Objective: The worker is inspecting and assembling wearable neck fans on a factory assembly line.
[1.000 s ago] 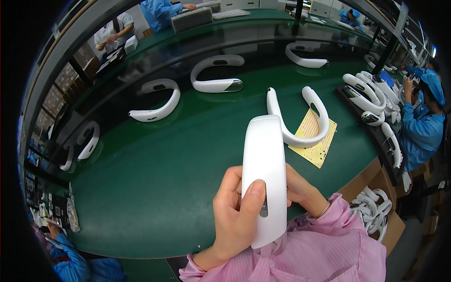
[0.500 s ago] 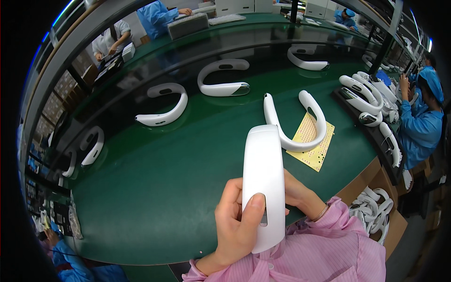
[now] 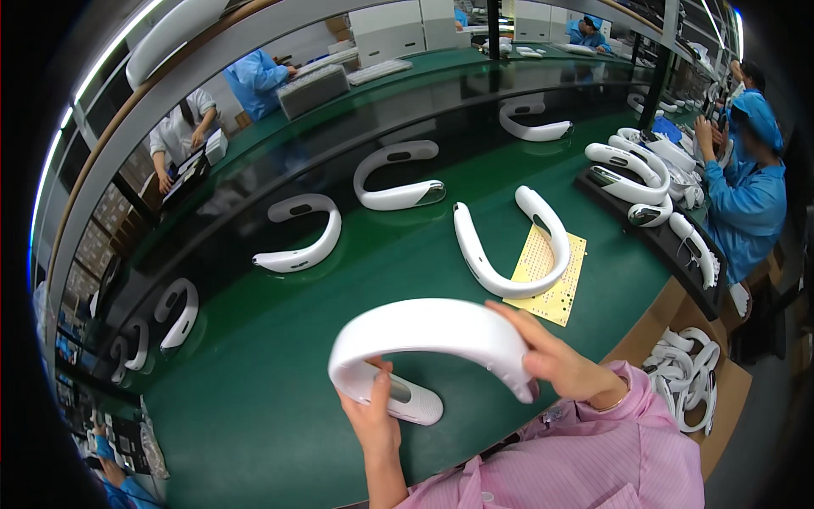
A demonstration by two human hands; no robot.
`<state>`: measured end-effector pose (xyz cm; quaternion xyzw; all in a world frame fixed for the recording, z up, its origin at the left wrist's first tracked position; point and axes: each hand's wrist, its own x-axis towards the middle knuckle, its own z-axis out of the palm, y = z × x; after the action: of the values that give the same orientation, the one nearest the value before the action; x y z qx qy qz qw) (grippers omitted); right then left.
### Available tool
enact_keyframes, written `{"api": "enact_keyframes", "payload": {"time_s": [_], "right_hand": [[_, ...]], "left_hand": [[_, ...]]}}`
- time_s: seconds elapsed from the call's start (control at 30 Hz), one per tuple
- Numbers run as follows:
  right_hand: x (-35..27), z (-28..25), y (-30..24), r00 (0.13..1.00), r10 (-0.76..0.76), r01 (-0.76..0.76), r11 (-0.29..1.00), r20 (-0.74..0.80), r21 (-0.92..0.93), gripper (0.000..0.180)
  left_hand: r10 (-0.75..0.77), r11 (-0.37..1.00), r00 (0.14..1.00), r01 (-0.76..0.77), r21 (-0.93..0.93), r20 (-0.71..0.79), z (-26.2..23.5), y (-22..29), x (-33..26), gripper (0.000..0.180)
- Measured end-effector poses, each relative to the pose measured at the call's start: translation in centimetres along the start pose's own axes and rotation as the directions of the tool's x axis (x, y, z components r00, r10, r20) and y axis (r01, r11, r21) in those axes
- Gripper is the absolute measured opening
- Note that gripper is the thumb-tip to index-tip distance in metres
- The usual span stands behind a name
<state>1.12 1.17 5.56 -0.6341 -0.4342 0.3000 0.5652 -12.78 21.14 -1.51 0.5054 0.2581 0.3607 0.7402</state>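
Observation:
Both my hands hold a white U-shaped neckband device (image 3: 428,322) over the bench, its curve arching away from me. My left hand (image 3: 373,420) grips the left arm of the band, thumb beside a grey oval inset near that arm's rounded end. My right hand (image 3: 555,360) is closed around the right arm, which has small bumps along its edge. Just beyond lies another white neckband (image 3: 483,270), open side away from me, partly on a yellow perforated board (image 3: 551,293).
Several more neckbands, such as this one (image 3: 398,197), line the far side of the green bench (image 3: 254,424). At right, a dark tray (image 3: 644,233) holds a pile of them, above a cardboard box (image 3: 729,399) of white bands. A co-worker in blue (image 3: 746,195) is beyond the tray.
The held neckband has turned from a narrow upright view to a wide arch. My right hand has come out from behind it to its right arm; my left hand has shifted left.

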Motion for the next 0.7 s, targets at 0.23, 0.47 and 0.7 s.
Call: {"api": "enact_keyframes", "payload": {"time_s": [0.23,0.47,0.7], "right_hand": [[1.6,1.9,-3.5,0.925,-0.181,0.165,0.983,0.334,0.076,0.072],[2.8,3.0,-4.5,0.931,-0.181,0.159,0.983,0.318,0.092,0.069],[3.9,3.2,-4.4,0.931,-0.364,0.353,0.891,0.015,-0.286,0.053]], "left_hand": [[-0.285,0.906,0.945,0.320,-0.278,0.161,-0.1,-1.7,0.4,0.036],[-0.456,0.822,0.862,0.503,-0.269,0.220,1.9,0.2,-0.5,0.037],[-0.464,0.791,0.849,0.525,-0.313,0.252,0.2,-2.0,-0.1,0.044]]}}
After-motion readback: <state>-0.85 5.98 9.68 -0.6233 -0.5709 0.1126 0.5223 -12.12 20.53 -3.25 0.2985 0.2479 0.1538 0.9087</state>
